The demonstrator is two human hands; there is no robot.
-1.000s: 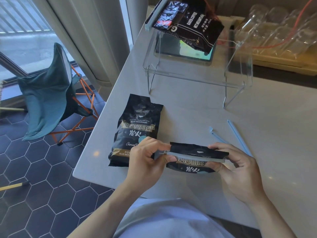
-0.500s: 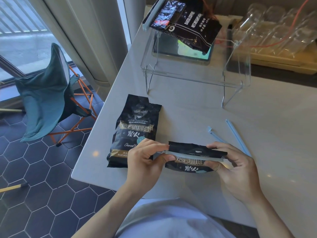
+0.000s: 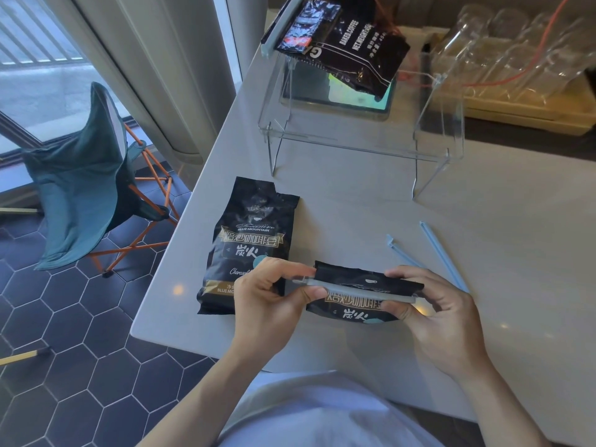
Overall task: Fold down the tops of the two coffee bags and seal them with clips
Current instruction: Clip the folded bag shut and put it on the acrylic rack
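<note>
A black coffee bag (image 3: pixel 353 309) with its top folded over is held just above the white table's near edge. A pale blue clip (image 3: pixel 354 290) lies across the fold. My left hand (image 3: pixel 267 304) pinches the clip's left end with thumb and forefinger. My right hand (image 3: pixel 435 314) grips the bag's right side and the clip's right end. A second black coffee bag (image 3: pixel 250 243) lies flat on the table to the left, its top unfolded. Another blue clip (image 3: pixel 429 250) lies spread open on the table behind my right hand.
A clear acrylic stand (image 3: pixel 358 133) stands at the back with a third black bag (image 3: pixel 348 43) on top. Clear glasses on a tray (image 3: pixel 522 104) are at the back right. The table's left edge (image 3: pixel 161 269) drops toward a teal folding chair (image 3: pixel 84 179).
Both hands keep their hold on the bag and clip at the same spot. Nothing has visibly moved apart from a slight camera shift.
</note>
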